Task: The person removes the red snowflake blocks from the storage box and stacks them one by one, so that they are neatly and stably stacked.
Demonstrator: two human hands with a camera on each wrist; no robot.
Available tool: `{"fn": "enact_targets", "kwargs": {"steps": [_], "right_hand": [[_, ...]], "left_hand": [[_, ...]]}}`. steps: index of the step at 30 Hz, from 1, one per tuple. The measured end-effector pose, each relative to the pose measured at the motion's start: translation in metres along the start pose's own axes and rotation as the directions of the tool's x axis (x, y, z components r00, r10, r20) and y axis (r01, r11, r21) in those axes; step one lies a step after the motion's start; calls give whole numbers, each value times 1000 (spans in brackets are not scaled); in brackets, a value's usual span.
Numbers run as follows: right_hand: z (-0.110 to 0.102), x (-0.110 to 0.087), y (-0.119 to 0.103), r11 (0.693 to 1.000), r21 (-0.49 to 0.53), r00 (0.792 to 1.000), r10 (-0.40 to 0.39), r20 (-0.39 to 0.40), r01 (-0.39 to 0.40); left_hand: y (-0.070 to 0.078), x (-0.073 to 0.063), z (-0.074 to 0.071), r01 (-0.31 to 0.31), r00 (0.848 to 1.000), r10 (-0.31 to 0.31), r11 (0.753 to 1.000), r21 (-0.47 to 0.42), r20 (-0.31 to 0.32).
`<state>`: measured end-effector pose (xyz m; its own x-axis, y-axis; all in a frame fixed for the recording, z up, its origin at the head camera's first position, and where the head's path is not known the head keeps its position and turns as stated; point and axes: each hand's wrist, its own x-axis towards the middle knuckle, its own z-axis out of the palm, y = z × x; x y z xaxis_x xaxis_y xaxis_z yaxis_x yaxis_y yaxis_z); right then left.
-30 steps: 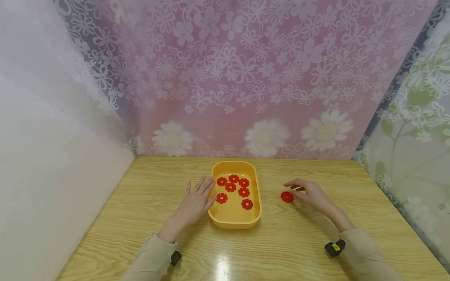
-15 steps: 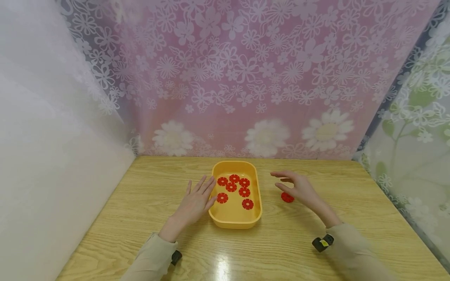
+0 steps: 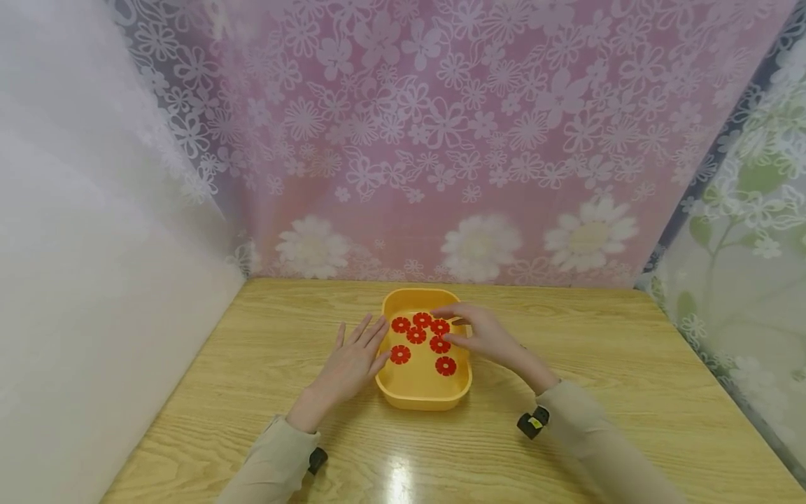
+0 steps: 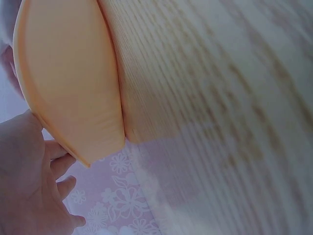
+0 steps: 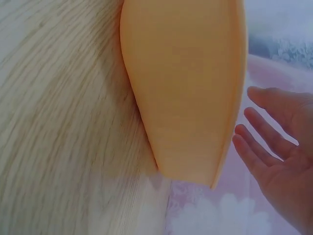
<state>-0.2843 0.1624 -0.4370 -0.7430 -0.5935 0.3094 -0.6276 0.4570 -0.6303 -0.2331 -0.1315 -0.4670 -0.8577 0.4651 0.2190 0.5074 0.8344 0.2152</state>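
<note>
Several red notched plastic discs, flower-like with a hole in the middle, lie flat in a yellow tray (image 3: 422, 404); one disc (image 3: 446, 366) is near its front right. My left hand (image 3: 349, 360) rests on the tray's left rim with straight, spread fingers; in the left wrist view its fingers (image 4: 63, 164) touch the rim. My right hand (image 3: 481, 334) is over the tray's right side, thumb and fingers apart, with nothing between them. From the right wrist view, its fingers (image 5: 259, 142) are above the rim. The right wrist hides the spot where a loose red disc lay.
A wooden table (image 3: 264, 315) carries the tray. Behind it hangs a pink flowered curtain (image 3: 390, 140), with a white wall (image 3: 113, 245) on the left and a leafy curtain (image 3: 743, 245) on the right. Each wrist bears a black camera (image 3: 533, 423).
My right hand has moved left from the red disc on the table, fingers spreading, to over the tray's right side. The left hand stays on the rim.
</note>
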Motion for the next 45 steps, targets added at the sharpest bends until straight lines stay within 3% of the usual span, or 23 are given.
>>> {"fn": "enact_targets", "kwargs": {"steps": [5,8,18,26,33,38,45], "right_hand": [[8,12,-6,994,-101,992,-21,121,33],[10,16,-7,988,-156,981,7,195,24],[14,27,-11,950,-312,902,117,416,21],[20,27,-14,876,-482,866,247,435,-7],[24,24,-16,823,-567,857,282,431,14],[26,24,-14,807,-588,865,266,425,41],[27,23,-13,814,-579,871,249,423,49]], "left_hand": [[1,1,-1,-2,1000,2,1000,0,-4],[1,2,-1,-3,1000,3,1000,-1,-4],[1,2,-1,-3,1000,3,1000,7,-10],[0,2,0,-3,1000,3,1000,5,-2],[0,2,0,-11,1000,11,1000,1,-11],[0,1,0,-11,1000,11,1000,0,-10],[0,1,1,-2,1000,2,1000,-3,-14]]}}
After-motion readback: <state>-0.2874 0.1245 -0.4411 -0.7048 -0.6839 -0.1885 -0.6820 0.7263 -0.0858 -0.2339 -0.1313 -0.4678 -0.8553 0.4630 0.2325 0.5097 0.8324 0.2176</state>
